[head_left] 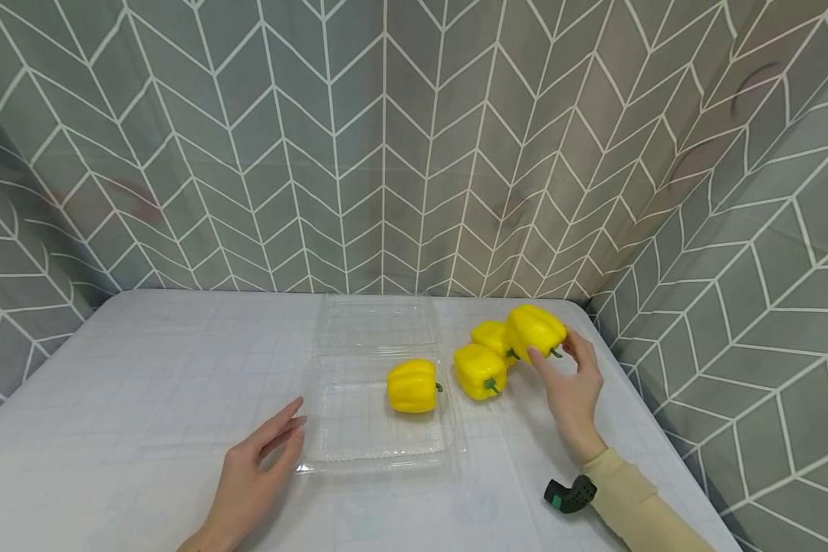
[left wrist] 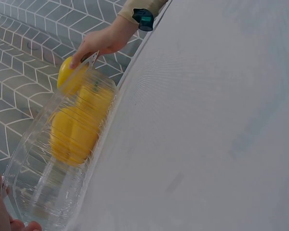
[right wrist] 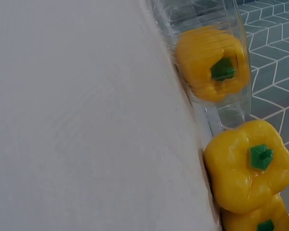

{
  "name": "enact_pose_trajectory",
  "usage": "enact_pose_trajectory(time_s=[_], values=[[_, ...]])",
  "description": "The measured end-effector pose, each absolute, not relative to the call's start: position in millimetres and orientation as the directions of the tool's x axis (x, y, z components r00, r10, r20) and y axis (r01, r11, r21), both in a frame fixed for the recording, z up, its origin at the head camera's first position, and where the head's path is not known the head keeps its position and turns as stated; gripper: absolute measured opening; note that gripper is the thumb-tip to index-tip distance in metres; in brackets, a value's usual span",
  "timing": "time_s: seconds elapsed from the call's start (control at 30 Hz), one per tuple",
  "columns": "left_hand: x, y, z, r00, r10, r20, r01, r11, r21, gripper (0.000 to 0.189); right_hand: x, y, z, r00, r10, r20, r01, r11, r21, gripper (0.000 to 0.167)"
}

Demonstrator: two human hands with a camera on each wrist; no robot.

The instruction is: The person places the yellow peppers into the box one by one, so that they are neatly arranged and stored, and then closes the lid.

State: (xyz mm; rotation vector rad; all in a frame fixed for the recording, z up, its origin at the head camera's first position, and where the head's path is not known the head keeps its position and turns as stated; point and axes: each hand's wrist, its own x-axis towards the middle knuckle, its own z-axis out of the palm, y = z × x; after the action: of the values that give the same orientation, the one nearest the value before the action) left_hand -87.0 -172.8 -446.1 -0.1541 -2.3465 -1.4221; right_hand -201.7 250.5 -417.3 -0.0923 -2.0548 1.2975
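Observation:
My right hand (head_left: 574, 387) grips a yellow bell pepper (head_left: 534, 331) between thumb and fingers, held over the right part of the table. Just left of it two more yellow peppers lie together, a front one (head_left: 480, 372) and a rear one (head_left: 488, 335) partly hidden. One yellow pepper (head_left: 412, 386) sits inside a clear plastic clamshell container (head_left: 345, 445), toward its right side. The container's lid (head_left: 376, 322) lies folded open to the back. At the container's left edge my left hand (head_left: 258, 468) rests its straight fingertips, holding nothing. In the right wrist view the right hand is out of sight.
A white cloth covers the table (head_left: 145, 399). Grey patterned curtains (head_left: 386, 153) hang along the back edge and both sides. A black device (head_left: 570, 494) is worn at the right wrist, over a beige sleeve (head_left: 642, 506).

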Motion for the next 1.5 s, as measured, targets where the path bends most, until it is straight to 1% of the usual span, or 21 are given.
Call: enact_pose_trajectory(time_s=[0.2,0.37,0.73,1.1,1.33,1.5], values=[[-87.3,-173.2,-446.6,-0.915,-0.103,0.389,0.297,0.481,0.825,0.044,-198.7,245.5,-415.6,-0.754,0.384,0.533,-0.316,0.5,-0.806,0.06],[-86.9,-172.2,-445.9,-0.912,-0.106,0.396,0.303,0.478,0.825,0.044,-196.4,240.8,-414.5,-0.764,0.373,0.527,-0.309,0.506,-0.805,0.06],[-84.7,-170.4,-442.7,-0.903,-0.096,0.418,0.33,0.468,0.82,0.044,-191.4,228.3,-410.8,-0.769,0.327,0.549,-0.361,0.486,-0.796,0.06],[-86.9,-172.8,-446.3,-0.922,-0.113,0.371,0.277,0.479,0.833,0.044,-183.5,211.2,-402.6,-0.787,0.264,0.558,-0.413,0.445,-0.794,0.057],[-86.7,-172.0,-445.9,-0.917,-0.105,0.384,0.292,0.479,0.828,0.043,-180.4,199.7,-403.6,-0.784,0.226,0.578,-0.447,0.439,-0.779,0.057],[-87.0,-172.2,-445.5,-0.922,-0.104,0.374,0.277,0.499,0.821,0.043,-179.1,190.9,-403.6,-0.797,0.191,0.573,-0.468,0.404,-0.786,0.058]])
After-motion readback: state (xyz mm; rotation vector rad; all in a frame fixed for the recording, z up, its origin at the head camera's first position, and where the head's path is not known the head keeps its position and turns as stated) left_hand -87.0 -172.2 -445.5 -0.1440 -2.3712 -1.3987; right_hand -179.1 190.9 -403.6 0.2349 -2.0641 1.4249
